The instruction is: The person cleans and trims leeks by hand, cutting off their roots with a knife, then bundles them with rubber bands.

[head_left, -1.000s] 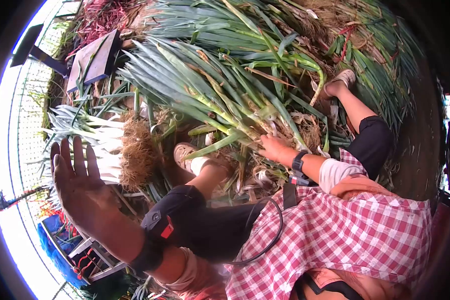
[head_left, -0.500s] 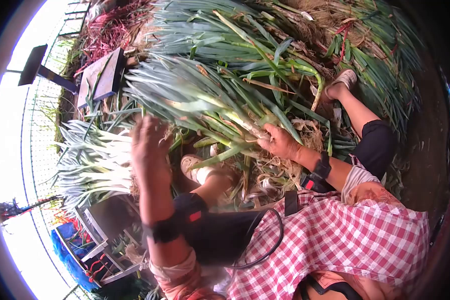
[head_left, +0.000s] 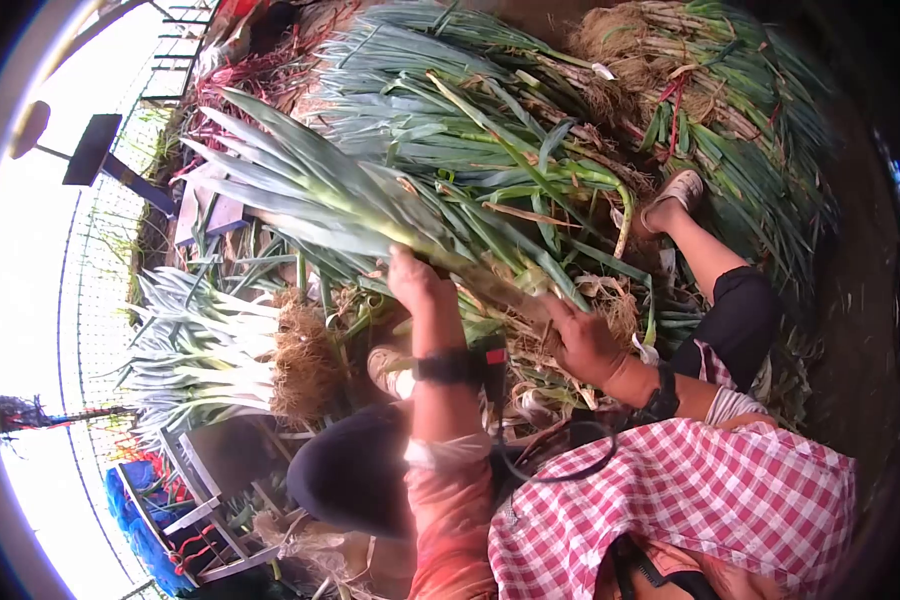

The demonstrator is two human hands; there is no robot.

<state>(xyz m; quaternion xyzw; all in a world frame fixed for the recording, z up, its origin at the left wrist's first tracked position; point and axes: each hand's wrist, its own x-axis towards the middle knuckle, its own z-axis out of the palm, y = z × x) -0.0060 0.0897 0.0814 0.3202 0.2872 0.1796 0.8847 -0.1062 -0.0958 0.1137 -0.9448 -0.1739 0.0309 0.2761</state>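
Holding green onion (head_left: 365, 205) slantwise beside a heap (head_left: 490, 120), the left hand (head_left: 422, 288) clasps the stem (head_left: 440, 250) below the leaves (head_left: 300, 165) while the right hand (head_left: 587, 348) grips the lower end (head_left: 515, 295).

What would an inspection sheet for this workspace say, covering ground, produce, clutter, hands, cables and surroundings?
Surface: dark ground, bare at right, elsewhere largely covered by plants.
Job's things: leafy stalks held up; white-stemmed pile at left, roots attached; larger leafy heap beyond.
Clutter: pale scraps near the legs; reddish strands at upper left.
Hands: left hand grips the stalks; right hand at their lower end, grip blurred.
Cables: black cable loops by the checked garment.
Surroundings: mesh fence, metal frame and blue material at left.
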